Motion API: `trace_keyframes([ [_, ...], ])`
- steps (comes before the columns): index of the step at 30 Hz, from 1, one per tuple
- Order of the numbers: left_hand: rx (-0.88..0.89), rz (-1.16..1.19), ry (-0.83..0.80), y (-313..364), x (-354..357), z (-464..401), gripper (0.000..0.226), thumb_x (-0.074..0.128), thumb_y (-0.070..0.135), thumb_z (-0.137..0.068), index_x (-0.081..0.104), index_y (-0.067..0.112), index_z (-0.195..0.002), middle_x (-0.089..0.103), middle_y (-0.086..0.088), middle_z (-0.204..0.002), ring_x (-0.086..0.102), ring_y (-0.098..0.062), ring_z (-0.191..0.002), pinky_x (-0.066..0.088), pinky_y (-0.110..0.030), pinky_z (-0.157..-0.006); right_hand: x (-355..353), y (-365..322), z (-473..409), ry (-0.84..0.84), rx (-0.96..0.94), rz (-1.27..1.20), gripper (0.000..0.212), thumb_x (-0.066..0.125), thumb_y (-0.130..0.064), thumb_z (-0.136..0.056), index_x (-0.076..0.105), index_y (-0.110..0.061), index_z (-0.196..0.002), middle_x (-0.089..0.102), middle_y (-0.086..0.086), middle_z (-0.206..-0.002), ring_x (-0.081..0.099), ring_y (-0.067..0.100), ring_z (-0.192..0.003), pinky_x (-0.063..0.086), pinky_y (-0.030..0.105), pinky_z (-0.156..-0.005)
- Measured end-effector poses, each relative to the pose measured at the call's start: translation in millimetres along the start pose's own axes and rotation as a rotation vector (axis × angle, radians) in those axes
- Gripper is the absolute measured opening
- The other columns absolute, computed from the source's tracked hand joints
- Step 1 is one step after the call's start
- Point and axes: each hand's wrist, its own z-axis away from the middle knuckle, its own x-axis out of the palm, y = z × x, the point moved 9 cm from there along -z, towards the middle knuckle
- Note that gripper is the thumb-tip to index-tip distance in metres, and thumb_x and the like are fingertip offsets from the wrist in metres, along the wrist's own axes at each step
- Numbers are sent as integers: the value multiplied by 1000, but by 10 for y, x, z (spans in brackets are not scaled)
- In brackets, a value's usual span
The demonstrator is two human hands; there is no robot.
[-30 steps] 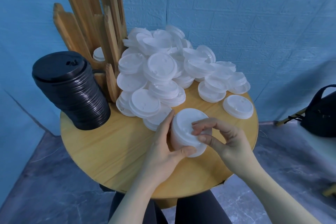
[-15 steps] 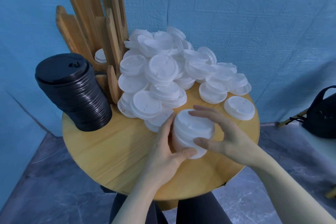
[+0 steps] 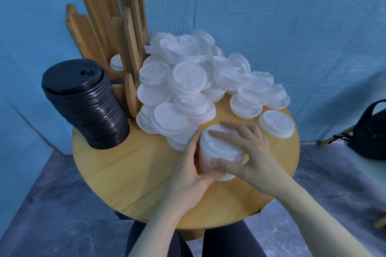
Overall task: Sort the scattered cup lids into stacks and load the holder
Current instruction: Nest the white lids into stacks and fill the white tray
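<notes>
A short stack of white lids [image 3: 219,150] stands near the round table's [image 3: 125,173] front edge, the left hand [image 3: 190,171] and right hand [image 3: 248,156] both curled around it. Behind: the loose white lid pile [image 3: 188,81] (mid-table), black lid stack [image 3: 87,104], wooden holder [image 3: 117,33].

I seem to be in a makeshift workroom: blue brick-patterned wall [image 3: 292,27] behind the round wooden table [image 3: 129,173], grey marble-look floor [image 3: 52,215] below it, black bag [image 3: 369,131] right of it.
</notes>
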Motion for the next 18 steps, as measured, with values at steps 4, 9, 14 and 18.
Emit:
trace_keyframes([
  [4, -4, 3, 13, -21, -7, -8, 94, 86, 23, -76, 30, 56, -144, 42, 29, -148, 40, 8, -135, 42, -38, -113, 34, -71, 68, 112, -15, 163, 59, 43, -78, -78, 53, -50, -129, 44, -14, -136, 32, 8, -120, 20, 28, -95],
  [9, 4, -23, 7, 24, -4, 15, 96, 85, 35, -73, 28, 52, -148, 38, 31, -150, 35, 12, -136, 36, -26, -114, 102, -33, 136, 11, -33, -22, 50, 29, -76, -87, 41, -61, -133, 29, -18, -143, 21, -4, -132, 15, 19, -105],
  [14, 1, -18, -1, 30, -1, 9, 98, 86, 37, -70, 29, 52, -148, 38, 30, -150, 34, 9, -139, 35, -34, -118, 54, -64, 122, 57, -67, 46, 42, 35, -64, -92, 51, -53, -130, 36, -11, -141, 25, -9, -128, 13, 14, -105],
  [18, 17, -6, -19, 64, 9, 21, 92, 82, 47, -65, 33, 58, -143, 40, 36, -146, 33, 14, -137, 35, -29, -116, 81, -107, 178, 167, -29, 118, 43, 35, -64, -93, 55, -50, -128, 41, -6, -140, 36, 7, -127, 22, 25, -96],
])
